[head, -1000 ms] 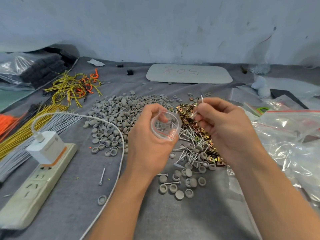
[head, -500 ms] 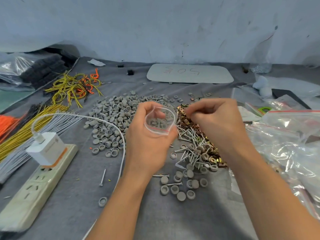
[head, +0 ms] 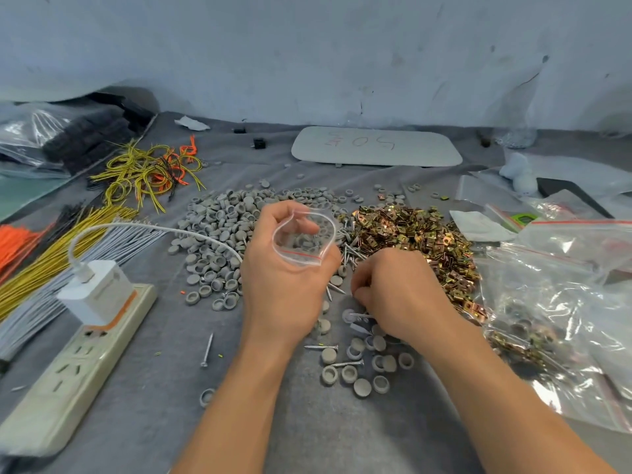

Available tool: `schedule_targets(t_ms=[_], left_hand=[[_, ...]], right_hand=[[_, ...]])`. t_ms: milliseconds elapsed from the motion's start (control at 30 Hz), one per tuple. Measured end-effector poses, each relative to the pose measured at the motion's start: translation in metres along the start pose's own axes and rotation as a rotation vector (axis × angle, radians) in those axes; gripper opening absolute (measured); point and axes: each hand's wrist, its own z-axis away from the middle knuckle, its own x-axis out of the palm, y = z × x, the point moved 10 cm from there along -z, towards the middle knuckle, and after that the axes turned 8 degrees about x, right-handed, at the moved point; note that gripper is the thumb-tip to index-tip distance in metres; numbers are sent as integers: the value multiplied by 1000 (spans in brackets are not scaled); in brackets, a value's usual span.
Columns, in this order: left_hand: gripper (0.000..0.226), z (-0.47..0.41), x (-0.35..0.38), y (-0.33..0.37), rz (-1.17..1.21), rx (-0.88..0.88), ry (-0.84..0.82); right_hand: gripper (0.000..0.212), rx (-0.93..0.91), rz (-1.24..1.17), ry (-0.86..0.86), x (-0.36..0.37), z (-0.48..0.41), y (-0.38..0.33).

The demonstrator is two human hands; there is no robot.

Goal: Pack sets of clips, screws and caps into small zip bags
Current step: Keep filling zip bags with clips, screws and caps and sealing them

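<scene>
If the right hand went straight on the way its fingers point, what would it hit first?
Probably the loose screws just beyond the right hand's fingertips, then the left hand; depth is unclear.

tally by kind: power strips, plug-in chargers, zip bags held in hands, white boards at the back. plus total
power strip: 1
charger: 1
zip bag, gripped open by the left hand: 1
white board: 1
total: 4

Left grip (head: 284,268) held up, fingers pinching — right grip (head: 393,292) low, knuckles up, fingers curled under.
</scene>
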Motion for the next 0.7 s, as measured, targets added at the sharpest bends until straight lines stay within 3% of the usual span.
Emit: schedule_targets(t_ms=[133,200,267,400,467,533,633,700], left_hand=[[43,0,2,4,-6,9,-19],[45,1,6,10,-37,23,-42],[46,2,10,17,-96,53,-78],[41,6,20,24,-171,77,-171],[38,6,22,27,-158,97,-195],[40,4,21,24,-68,82,-175],[40,-4,7,2,98,-18,-29],[38,-9,-10,-14,139,-79,107]], right_hand=[[16,17,-649,315,-52,11,7],[13,-84,-768,355,-75,20,-11],[14,-175,-610,299,-85,26,-39],[17,-237,-11,123,-70,22,-73],[14,-279,2,87,-69,21,-78],[17,-253,-245,57,-76,18,-71],[18,-131,-858,106,-86,-6,-42],[17,14,-947,185,-71,-36,-24]])
